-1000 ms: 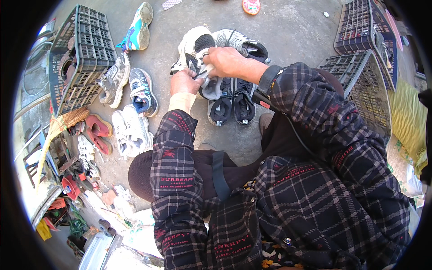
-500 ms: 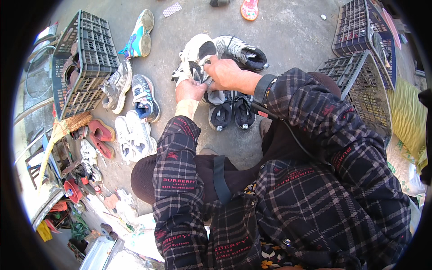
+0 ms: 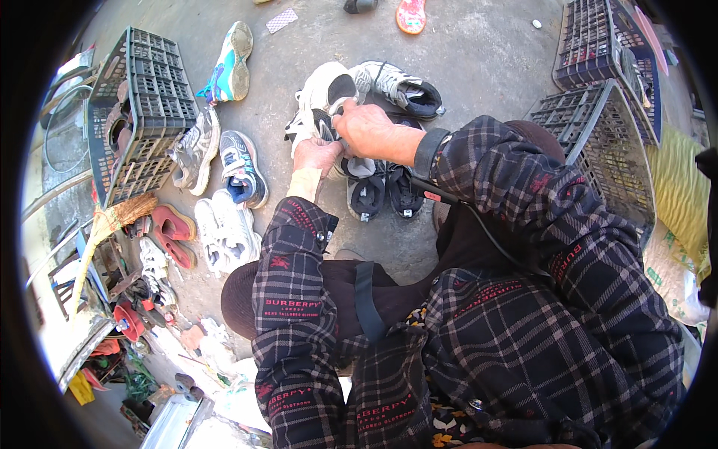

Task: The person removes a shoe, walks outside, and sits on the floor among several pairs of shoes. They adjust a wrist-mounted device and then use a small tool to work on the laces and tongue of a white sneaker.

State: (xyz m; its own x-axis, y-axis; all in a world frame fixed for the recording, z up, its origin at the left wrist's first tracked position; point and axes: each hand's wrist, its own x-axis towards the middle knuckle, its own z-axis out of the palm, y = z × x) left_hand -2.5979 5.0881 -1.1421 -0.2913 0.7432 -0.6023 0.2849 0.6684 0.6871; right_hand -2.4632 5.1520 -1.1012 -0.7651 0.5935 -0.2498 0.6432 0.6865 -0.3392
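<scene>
Both hands are at work on a white-and-black sneaker (image 3: pixel 323 86), in front of me over the concrete floor. The fingers of my left hand (image 3: pixel 317 155) are pinched at its near side. My right hand (image 3: pixel 374 133) grips it from the right, fingers curled close to the left ones; whether they hold a lace or the upper is hidden. Just beyond the right hand lies a white-and-grey sneaker with a dark lining (image 3: pixel 400 86). Below the hands stand two dark shoes (image 3: pixel 366 196), side by side, partly covered by the right hand and wrist.
To the left are a blue-and-white sneaker (image 3: pixel 243 168), white sneakers (image 3: pixel 228 228), red shoes (image 3: pixel 173 232) and a turquoise shoe (image 3: pixel 230 67). A black plastic crate (image 3: pixel 153 97) and a straw broom (image 3: pixel 112 213) stand there too. More crates (image 3: pixel 594 123) stand at the right.
My right hand has shifted slightly left and down against the sneaker, and the left hand a little down. The view has also moved slightly.
</scene>
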